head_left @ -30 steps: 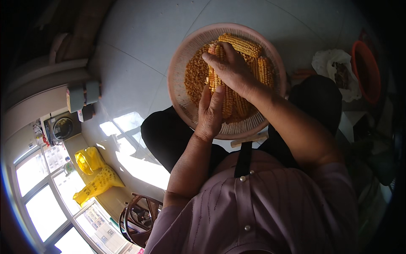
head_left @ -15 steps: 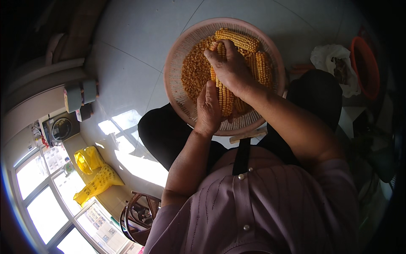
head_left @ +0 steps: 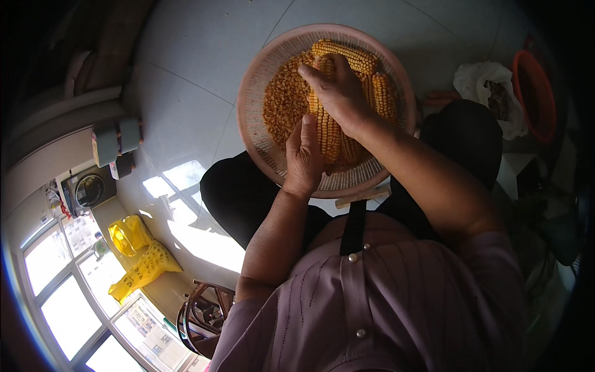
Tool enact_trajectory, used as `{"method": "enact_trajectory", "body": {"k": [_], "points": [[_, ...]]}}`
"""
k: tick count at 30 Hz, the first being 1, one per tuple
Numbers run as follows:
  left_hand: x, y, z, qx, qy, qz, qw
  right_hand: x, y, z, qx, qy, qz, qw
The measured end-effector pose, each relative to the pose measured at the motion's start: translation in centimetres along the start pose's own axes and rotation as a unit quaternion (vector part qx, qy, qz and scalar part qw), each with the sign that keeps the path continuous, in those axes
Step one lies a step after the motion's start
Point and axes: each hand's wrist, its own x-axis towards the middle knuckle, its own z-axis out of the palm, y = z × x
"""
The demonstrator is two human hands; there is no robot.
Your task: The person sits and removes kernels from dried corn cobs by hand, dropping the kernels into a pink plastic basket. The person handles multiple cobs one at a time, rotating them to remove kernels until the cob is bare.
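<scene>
A round pink woven basket [head_left: 246, 111] sits in front of me between my knees. Loose yellow corn kernels [head_left: 284, 93] are heaped on its left side, and several whole corn cobs [head_left: 385, 99] lie on its right. My right hand [head_left: 338, 90] is wrapped round the upper part of an ear of corn [head_left: 328, 133], its thumb reaching over to the left side. Lower down, my left hand [head_left: 305, 155] grips the same ear from the left, thumb pointing up along it. The fingers of both hands are partly hidden beneath the corn.
A white plastic bag [head_left: 511, 121] and a red basin [head_left: 534, 96] stand on the floor to the right. Yellow bags [head_left: 145, 266] lie near the window at lower left, with a dark wooden chair [head_left: 201, 316] beside them. Grey tiled floor [head_left: 192, 80] surrounds the basket.
My right thumb and fingers have shifted slightly on the upper end of the ear. My left hand has stayed nearly in place, and the whole view has drifted a little.
</scene>
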Motion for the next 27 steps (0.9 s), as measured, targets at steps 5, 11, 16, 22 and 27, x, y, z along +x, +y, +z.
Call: {"method": "enact_trajectory", "body": {"k": [5, 11, 16, 22, 27], "points": [[0.3, 0.0, -1.0, -0.016, -0.01, 0.013, 1.0, 0.8, -0.5, -0.1, 0.158, -0.091, 0.083, 0.98], [1.0, -0.1, -1.0, -0.175, -0.01, -0.021, 0.984, 0.4, -0.7, -0.1, 0.131, -0.099, 0.02, 0.986], [1.1, 0.2, -0.6, -0.188, -0.054, -0.025, 0.98, -0.7, -0.1, -0.1, -0.006, -0.069, -0.093, 0.993], [1.5, -0.5, -0.9, 0.016, -0.07, 0.057, 0.996, -2.8, -2.6, 0.0, 0.01, -0.106, 0.04, 0.993], [1.4, 0.0, -0.1, 0.005, -0.028, 0.064, 0.998, -2.0, 0.6, -0.1, 0.001, -0.093, -0.08, 0.992]]}}
